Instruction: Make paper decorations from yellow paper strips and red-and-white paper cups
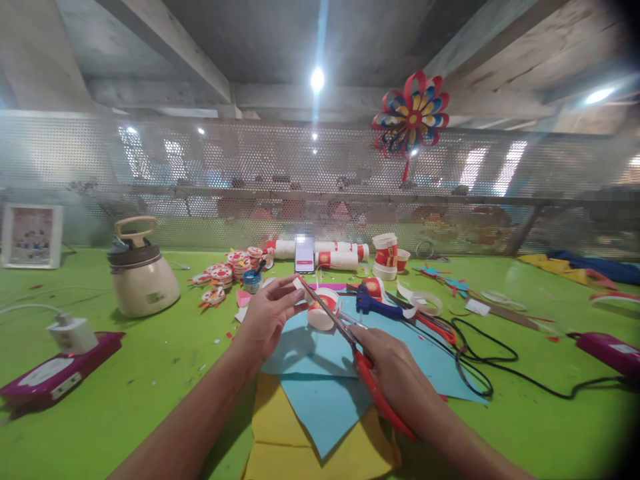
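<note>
In the head view my right hand (387,353) is closed round the red handles of a pair of scissors (367,383). The blades point up and left, towards my left hand (270,313). Between thumb and fingers, my left hand pinches a small white and red paper piece (299,285) at the blade tips. Just beneath the blades lies a cut paper cup (321,313), white with red. Blue paper sheets (325,400) are under both hands, over yellow paper (280,440). Whether the blades touch the piece I cannot tell.
A blue glue gun (377,305) with a black cord lies right of the scissors. Behind stand a phone (304,255), stacked paper cups (385,253) and red-white paper crafts (223,273). A kettle (143,273) and power strips (60,373) are at the sides.
</note>
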Tool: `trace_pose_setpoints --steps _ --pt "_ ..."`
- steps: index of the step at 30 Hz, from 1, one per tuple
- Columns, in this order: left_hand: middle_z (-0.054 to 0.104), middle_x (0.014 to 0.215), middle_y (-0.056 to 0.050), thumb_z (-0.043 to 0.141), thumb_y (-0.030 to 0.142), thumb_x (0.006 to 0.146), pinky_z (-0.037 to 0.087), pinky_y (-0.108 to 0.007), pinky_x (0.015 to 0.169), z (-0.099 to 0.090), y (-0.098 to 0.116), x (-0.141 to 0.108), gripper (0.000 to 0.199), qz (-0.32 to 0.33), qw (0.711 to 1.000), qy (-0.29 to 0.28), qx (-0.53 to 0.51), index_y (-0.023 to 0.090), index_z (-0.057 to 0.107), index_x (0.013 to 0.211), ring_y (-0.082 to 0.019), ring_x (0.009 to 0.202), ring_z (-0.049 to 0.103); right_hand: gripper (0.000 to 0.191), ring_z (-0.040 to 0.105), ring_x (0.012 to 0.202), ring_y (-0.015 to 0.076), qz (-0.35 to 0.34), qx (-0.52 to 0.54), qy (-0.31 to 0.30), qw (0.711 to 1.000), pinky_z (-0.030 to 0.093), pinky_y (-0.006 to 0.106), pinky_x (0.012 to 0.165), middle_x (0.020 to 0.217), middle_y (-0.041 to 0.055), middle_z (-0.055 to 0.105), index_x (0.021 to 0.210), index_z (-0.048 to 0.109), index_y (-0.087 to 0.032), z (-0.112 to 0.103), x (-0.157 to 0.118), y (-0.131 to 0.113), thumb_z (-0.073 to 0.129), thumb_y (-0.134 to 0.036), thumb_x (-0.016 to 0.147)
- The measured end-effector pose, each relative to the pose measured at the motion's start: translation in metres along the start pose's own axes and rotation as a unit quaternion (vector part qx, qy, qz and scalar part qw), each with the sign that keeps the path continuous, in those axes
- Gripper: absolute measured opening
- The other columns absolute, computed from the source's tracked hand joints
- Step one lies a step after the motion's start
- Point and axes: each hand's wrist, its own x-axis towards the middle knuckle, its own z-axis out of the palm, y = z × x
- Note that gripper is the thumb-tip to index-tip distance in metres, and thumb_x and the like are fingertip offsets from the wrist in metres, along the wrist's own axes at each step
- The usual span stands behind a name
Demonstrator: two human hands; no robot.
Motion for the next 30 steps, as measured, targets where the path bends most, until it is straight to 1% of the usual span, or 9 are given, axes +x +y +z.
trace_pose_setpoints --steps 3,7,12,18,24,27,30 --pt "0.068 0.082 -0.009 0.076 0.012 0.063 0.050 -0.043 0.081 0.0017 0.0010 -0.0009 0.031 -0.001 1.000 0.002 0.001 0.013 0.067 0.093 -0.022 0.079 0.065 0.039 0.057 0.082 0.0219 0.004 0.003 -0.005 1.000 0.041 0.031 0.074 0.090 0.0074 0.063 0.112 0.061 -0.020 -0.0004 0.0004 -0.0002 0.043 -0.010 0.079" --pt "0.069 0.082 -0.010 0.075 0.016 0.066 0.050 -0.042 0.081 0.0037 0.0038 -0.0015 0.029 -0.010 1.000 0.010 0.003 0.012 0.067 0.094 -0.022 0.078 0.066 0.039 0.058 0.085 0.0217 0.005 0.016 -0.009 1.000 0.041 0.030 0.075 0.093 0.0070 0.064 0.111 0.060 -0.020 -0.0014 0.0005 -0.0010 0.043 -0.008 0.078" --pt "0.070 0.080 -0.009 0.076 0.015 0.065 0.051 -0.042 0.081 0.0015 0.0042 -0.0003 0.028 -0.011 1.000 0.020 0.009 0.013 0.067 0.091 -0.021 0.077 0.066 0.033 0.057 0.085 0.0226 0.002 0.020 -0.017 1.000 0.041 0.032 0.076 0.091 0.0077 0.063 0.107 0.061 -0.018 -0.0001 0.0002 0.0005 0.042 -0.011 0.081" --pt "0.069 0.079 -0.008 0.077 0.014 0.064 0.051 -0.041 0.081 -0.0012 0.0035 0.0010 0.029 -0.018 0.999 0.034 -0.005 0.013 0.066 0.090 -0.021 0.077 0.066 0.033 0.057 0.085 0.0222 0.012 0.022 -0.030 0.999 0.040 0.032 0.077 0.090 0.0066 0.062 0.110 0.059 -0.019 0.0012 0.0001 0.0029 0.041 -0.013 0.082" --pt "0.068 0.078 -0.008 0.076 0.013 0.063 0.051 -0.041 0.079 -0.0007 0.0055 0.0011 0.023 -0.028 0.999 0.027 -0.002 0.011 0.066 0.084 -0.021 0.076 0.065 0.030 0.056 0.083 0.0222 0.004 0.030 -0.034 0.999 0.040 0.032 0.075 0.087 0.0067 0.061 0.101 0.061 -0.018 -0.0024 0.0007 0.0002 0.041 -0.012 0.079" --pt "0.069 0.078 -0.008 0.076 0.013 0.064 0.051 -0.041 0.080 -0.0001 0.0059 0.0008 0.023 -0.030 0.999 0.025 -0.007 0.011 0.066 0.085 -0.021 0.076 0.065 0.028 0.055 0.078 0.0212 -0.002 0.037 -0.032 0.999 0.039 0.031 0.072 0.084 0.0061 0.061 0.098 0.061 -0.018 -0.0025 0.0006 0.0002 0.040 -0.012 0.080" --pt "0.069 0.078 -0.008 0.076 0.013 0.064 0.051 -0.041 0.079 0.0003 0.0059 0.0006 0.024 -0.028 0.999 0.021 -0.007 0.011 0.066 0.086 -0.021 0.076 0.065 0.027 0.054 0.075 0.0197 -0.011 0.053 -0.028 0.998 0.039 0.029 0.069 0.082 0.0044 0.062 0.098 0.061 -0.019 -0.0020 0.0003 0.0004 0.041 -0.014 0.081"
